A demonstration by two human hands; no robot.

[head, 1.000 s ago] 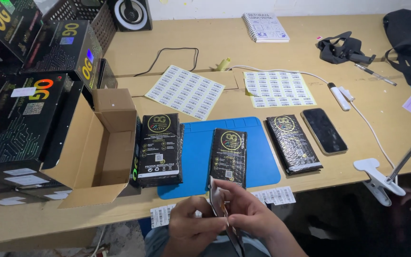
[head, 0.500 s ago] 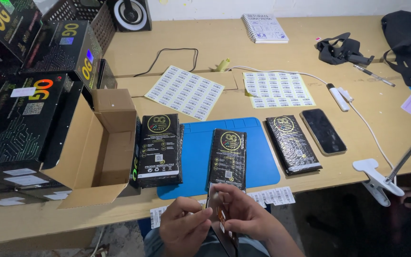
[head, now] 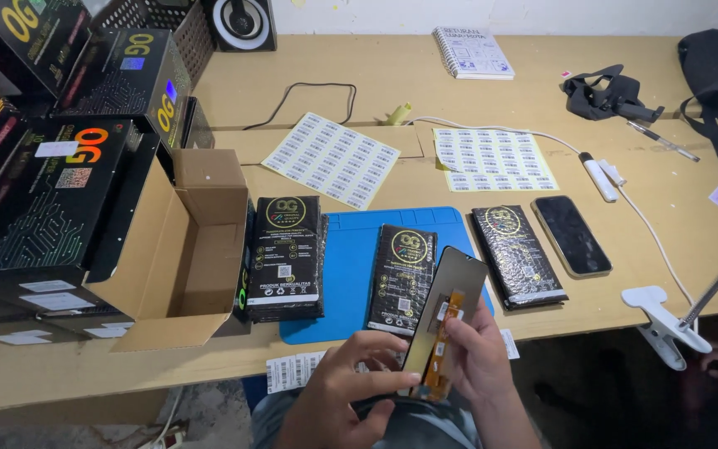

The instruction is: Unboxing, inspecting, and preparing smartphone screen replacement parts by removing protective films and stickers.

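Both hands, left hand (head: 338, 395) and right hand (head: 479, 353), fingers clamped on the phone screen panel (head: 445, 312), tilted toward one o'clock; thin, light, likely fragile, so edges look safest.

Head camera looks steeply down, close over desk (head: 376, 83).

left hand (head: 338, 399): bare | right hand (head: 479, 353): bare | 2 forearms: apparently sleeveless

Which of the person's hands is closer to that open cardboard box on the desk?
Left. The left hand sits below and right of the open cardboard box; the right hand is farther right, beyond the phone screen panel both hands hold.
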